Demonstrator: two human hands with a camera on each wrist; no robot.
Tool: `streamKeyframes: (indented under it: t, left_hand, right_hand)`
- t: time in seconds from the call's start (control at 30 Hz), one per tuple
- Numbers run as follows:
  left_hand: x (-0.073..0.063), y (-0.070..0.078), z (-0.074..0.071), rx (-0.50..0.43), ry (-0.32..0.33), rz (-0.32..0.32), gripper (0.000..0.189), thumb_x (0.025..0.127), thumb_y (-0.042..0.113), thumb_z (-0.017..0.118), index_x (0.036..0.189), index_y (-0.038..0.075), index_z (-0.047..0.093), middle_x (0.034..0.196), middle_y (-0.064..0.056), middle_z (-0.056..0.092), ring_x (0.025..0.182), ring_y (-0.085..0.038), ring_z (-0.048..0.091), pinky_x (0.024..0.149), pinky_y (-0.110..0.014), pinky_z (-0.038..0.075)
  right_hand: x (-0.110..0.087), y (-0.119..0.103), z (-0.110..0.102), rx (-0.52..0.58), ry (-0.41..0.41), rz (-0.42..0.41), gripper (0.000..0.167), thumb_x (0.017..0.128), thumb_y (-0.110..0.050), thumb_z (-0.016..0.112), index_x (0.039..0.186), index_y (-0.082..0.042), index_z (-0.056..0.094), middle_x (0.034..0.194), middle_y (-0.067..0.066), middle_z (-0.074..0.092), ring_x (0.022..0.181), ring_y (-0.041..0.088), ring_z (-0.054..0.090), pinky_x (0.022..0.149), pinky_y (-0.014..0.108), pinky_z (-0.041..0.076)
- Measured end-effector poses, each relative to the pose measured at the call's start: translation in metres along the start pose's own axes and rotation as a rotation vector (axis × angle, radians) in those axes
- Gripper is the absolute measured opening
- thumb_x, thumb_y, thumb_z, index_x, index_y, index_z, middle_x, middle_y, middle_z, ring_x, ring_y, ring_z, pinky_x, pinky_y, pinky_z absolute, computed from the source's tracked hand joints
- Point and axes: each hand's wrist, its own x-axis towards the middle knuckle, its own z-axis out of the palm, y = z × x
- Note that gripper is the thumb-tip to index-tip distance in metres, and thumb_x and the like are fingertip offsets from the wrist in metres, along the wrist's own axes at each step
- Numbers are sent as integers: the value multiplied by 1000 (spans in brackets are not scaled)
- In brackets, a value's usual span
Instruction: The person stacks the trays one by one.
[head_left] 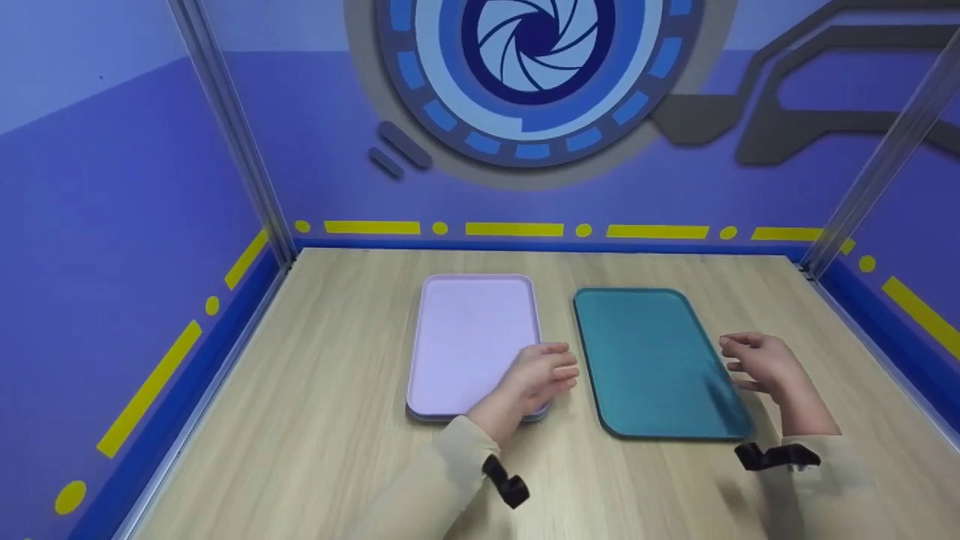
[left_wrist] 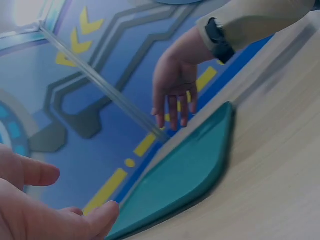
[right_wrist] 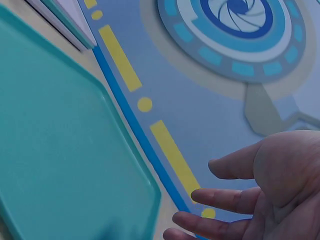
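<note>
A teal rectangular tray lies flat on the table, right of centre. To its left is a lavender tray, on top of a stack whose layered edges show lavender and teal in the right wrist view. My left hand hovers over the lavender tray's right edge, fingers loosely extended towards the teal tray and holding nothing. Beside the teal tray's right edge is my right hand, its fingers relaxed and spread apart in the right wrist view. Its shadow falls on the teal tray.
The wooden table is bounded by a blue back wall and side walls. Metal posts stand at the back corners. Black wrist bands sit over both beige sleeves.
</note>
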Motion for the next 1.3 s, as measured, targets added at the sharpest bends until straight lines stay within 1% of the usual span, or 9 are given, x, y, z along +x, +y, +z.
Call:
streamKeyframes:
  t: [0.1,0.2,0.33,0.43,0.63,0.83,0.97,1.13,1.3]
  left_hand:
    - [10,-13,12,-23,-5,-41,52,104,4,50,149,-15,35,154,-37,40,142,-49,45,118,-50,45]
    - [17,-24,22,-13,21,-64,54,104,6,52,150,-16,34,152,-37,41,140,-48,46,118,-51,45]
    - [23,-32,31,-8,71,-80,58,103,7,55,150,-17,32,155,-37,38,143,-49,42,119,-52,43]
    - [26,-36,35,-25,99,-87,59,103,7,55,151,-17,31,157,-38,36,147,-50,37,120,-54,41]
    - [29,-39,38,-36,130,-85,57,102,5,55,150,-17,33,153,-37,41,144,-49,41,117,-56,43]
    - [32,-41,34,-39,149,-88,55,102,4,54,149,-17,34,147,-34,48,137,-46,48,116,-57,44]
    - [32,-41,32,12,154,-87,53,102,4,56,147,-17,38,138,-29,56,128,-40,56,111,-53,50]
    - [31,-35,27,158,126,-45,43,102,3,57,139,-16,49,135,-26,61,125,-36,62,103,-44,58]
    - [30,-33,26,294,143,-2,39,100,1,62,137,-11,57,128,-22,68,110,-30,72,91,-38,63]
  right_hand:
    - [5,8,-9,-3,-6,36,69,110,-42,36,154,12,29,155,40,34,132,48,50,87,33,60]
    - [10,15,-16,24,-26,83,68,109,-40,39,151,13,32,141,39,47,113,34,61,80,31,60]
    - [15,24,-21,75,-76,150,61,109,-37,44,143,13,40,103,8,64,86,13,61,75,32,58]
    - [17,30,-23,108,-122,177,60,109,-35,44,144,13,39,92,-8,67,82,8,65,76,31,58]
    - [23,40,-22,209,-175,204,58,108,-33,49,146,10,43,93,-9,74,85,7,70,81,28,62]
    - [25,45,-18,225,-191,185,37,107,-29,53,125,0,66,92,-7,74,84,9,67,79,26,62]
    - [24,48,-20,287,-235,178,24,105,-25,58,110,-9,75,89,-8,74,83,8,67,78,25,61]
    - [20,52,-25,300,-248,154,27,103,-16,61,125,-4,73,94,-9,76,86,6,72,78,24,62]
    - [18,55,-27,336,-272,130,34,103,-12,58,136,-2,65,97,-10,77,86,5,73,79,23,62]
